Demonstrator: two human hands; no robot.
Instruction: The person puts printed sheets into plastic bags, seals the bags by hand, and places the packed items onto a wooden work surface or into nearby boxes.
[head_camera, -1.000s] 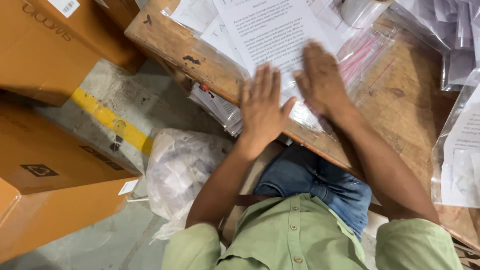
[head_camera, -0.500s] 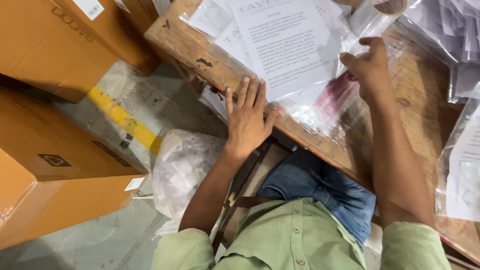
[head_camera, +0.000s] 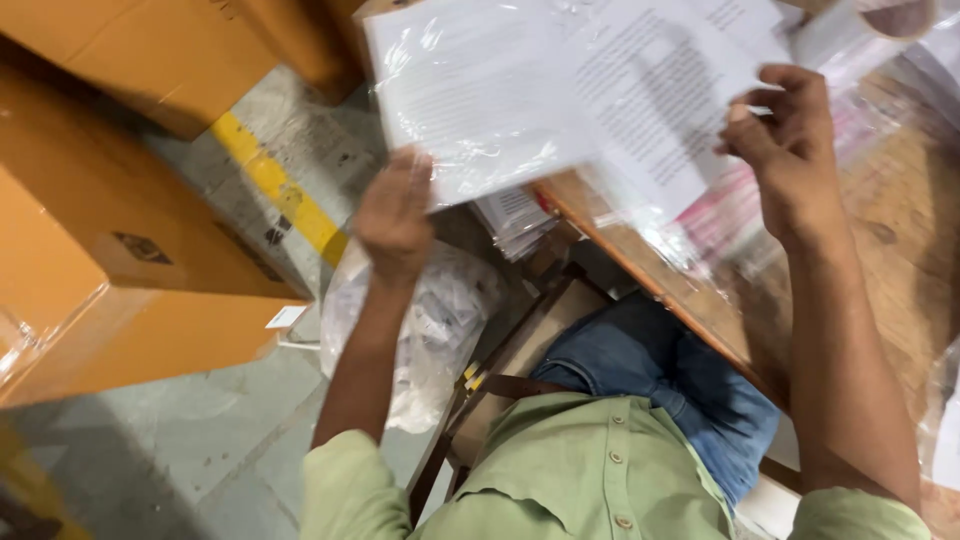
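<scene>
Both hands hold up a clear plastic sleeve (head_camera: 480, 110) with printed white paper sheets (head_camera: 650, 90) in it, lifted off the wooden table (head_camera: 900, 230). My left hand (head_camera: 395, 215) grips the sleeve's lower left corner. My right hand (head_camera: 785, 140) pinches its right edge, fingers curled on the paper. More clear bags with pink strips (head_camera: 730, 215) lie on the table under the raised sleeve.
Large orange-brown cardboard boxes (head_camera: 110, 250) stand on the grey floor at left, beside a yellow floor line (head_camera: 280, 190). A crumpled plastic bag (head_camera: 440, 320) sits by a wooden chair. A stack of papers (head_camera: 515, 215) hangs under the table edge.
The hands went from resting flat on the papers to gripping the sleeve; they have lifted it off the table and swung it left, toward the boxes.
</scene>
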